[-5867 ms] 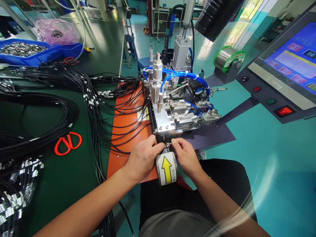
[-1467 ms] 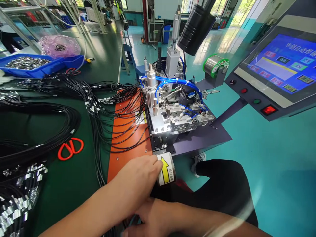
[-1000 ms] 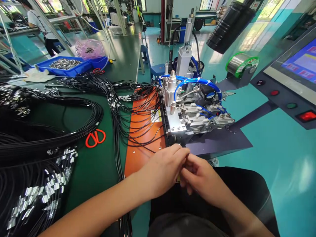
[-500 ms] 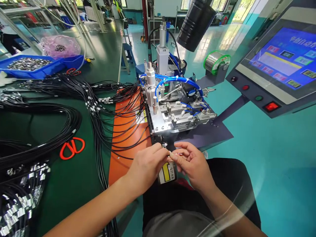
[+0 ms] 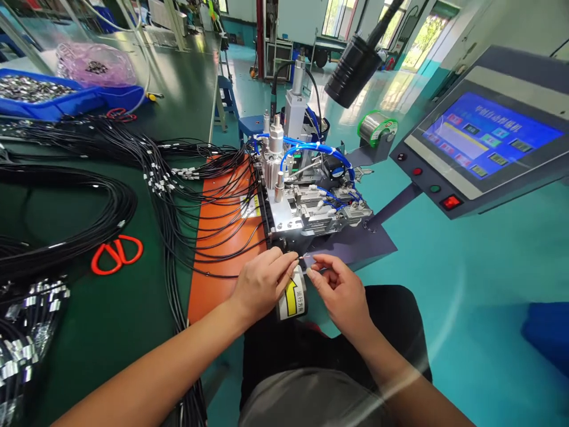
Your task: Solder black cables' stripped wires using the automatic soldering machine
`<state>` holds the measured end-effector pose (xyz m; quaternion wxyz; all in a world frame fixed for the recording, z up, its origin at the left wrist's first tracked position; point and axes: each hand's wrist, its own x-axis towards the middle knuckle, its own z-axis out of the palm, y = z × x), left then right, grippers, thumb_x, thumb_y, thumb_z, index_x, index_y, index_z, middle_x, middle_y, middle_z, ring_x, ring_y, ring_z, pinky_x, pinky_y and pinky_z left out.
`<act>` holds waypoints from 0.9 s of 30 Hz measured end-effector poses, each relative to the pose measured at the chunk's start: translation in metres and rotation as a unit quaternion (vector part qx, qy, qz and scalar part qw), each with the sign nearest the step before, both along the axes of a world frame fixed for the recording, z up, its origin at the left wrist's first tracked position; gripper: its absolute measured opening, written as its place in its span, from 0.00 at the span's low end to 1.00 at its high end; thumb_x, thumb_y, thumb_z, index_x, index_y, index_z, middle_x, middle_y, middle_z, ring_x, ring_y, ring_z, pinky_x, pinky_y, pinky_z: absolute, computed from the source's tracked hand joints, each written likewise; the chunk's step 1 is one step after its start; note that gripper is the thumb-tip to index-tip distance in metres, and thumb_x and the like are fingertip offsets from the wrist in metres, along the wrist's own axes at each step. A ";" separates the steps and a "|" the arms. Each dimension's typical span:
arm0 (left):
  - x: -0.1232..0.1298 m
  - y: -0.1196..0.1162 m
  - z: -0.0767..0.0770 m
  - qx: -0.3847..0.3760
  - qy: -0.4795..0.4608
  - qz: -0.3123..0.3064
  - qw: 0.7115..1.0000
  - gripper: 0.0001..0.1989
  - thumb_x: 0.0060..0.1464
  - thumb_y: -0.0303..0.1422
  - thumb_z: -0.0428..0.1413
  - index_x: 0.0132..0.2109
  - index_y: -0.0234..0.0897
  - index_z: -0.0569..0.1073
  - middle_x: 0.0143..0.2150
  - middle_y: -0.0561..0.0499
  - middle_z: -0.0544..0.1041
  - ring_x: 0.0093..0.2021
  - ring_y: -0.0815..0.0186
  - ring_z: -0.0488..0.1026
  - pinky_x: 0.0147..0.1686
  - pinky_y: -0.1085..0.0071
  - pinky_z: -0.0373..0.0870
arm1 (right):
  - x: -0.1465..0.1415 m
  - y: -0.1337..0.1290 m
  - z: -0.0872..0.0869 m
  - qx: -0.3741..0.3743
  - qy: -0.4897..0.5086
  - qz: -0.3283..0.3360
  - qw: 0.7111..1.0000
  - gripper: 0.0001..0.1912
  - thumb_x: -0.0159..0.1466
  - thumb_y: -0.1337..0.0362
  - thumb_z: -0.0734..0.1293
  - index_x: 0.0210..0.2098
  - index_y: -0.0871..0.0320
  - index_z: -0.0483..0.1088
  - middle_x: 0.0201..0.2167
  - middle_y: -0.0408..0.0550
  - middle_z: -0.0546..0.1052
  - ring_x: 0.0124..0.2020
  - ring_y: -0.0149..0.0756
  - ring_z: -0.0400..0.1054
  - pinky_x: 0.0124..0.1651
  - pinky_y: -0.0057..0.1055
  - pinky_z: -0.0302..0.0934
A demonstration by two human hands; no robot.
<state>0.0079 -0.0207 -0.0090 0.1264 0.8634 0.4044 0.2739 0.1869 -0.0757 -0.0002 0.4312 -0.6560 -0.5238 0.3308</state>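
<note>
My left hand (image 5: 265, 279) pinches the end of a thin black cable (image 5: 222, 276) between thumb and fingers. A small, pale wire tip (image 5: 301, 257) sticks out to the right of them. Just across from it, my right hand (image 5: 340, 290) has its fingers curled, with thumb and index finger close together beside the tip. Whatever lies between those fingers is too small to make out. Both hands are in front of a metal bench machine (image 5: 311, 201) with blue air tubes. Below the left fingers is a round part bearing a yellow-arrow label (image 5: 292, 296).
Black cables (image 5: 173, 261) run across the green table (image 5: 151, 320) and orange board (image 5: 213, 237). Orange-handled scissors (image 5: 118, 255) lie among them. A blue tray (image 5: 66, 101) holds small metal parts. To the right are a solder spool (image 5: 377, 128) and a control screen (image 5: 489, 133).
My right hand has drawn slightly away from the left, widening the gap between their fingertips and exposing the wire tip. The whole view has shifted a little.
</note>
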 end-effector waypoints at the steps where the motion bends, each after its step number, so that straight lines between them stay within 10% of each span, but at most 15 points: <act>1: 0.000 0.000 0.001 0.003 -0.003 -0.001 1.000 0.14 0.67 0.35 0.46 0.50 0.37 0.73 0.34 0.50 0.71 0.34 0.67 0.69 0.36 0.71 0.66 | -0.001 0.000 0.001 0.000 -0.003 0.002 1.000 0.15 0.62 0.58 0.68 0.48 0.56 0.72 0.37 0.46 0.77 0.24 0.29 0.62 0.30 0.28 0.63; 27: -0.002 -0.001 0.006 -0.051 -0.038 0.019 0.998 0.10 0.65 0.32 0.48 0.40 0.35 0.74 0.33 0.50 0.70 0.33 0.67 0.68 0.34 0.71 0.64 | -0.020 0.005 -0.010 0.117 -0.103 0.022 0.987 0.16 0.68 0.65 0.61 0.53 0.58 0.70 0.39 0.50 0.76 0.32 0.35 0.70 0.39 0.32 0.66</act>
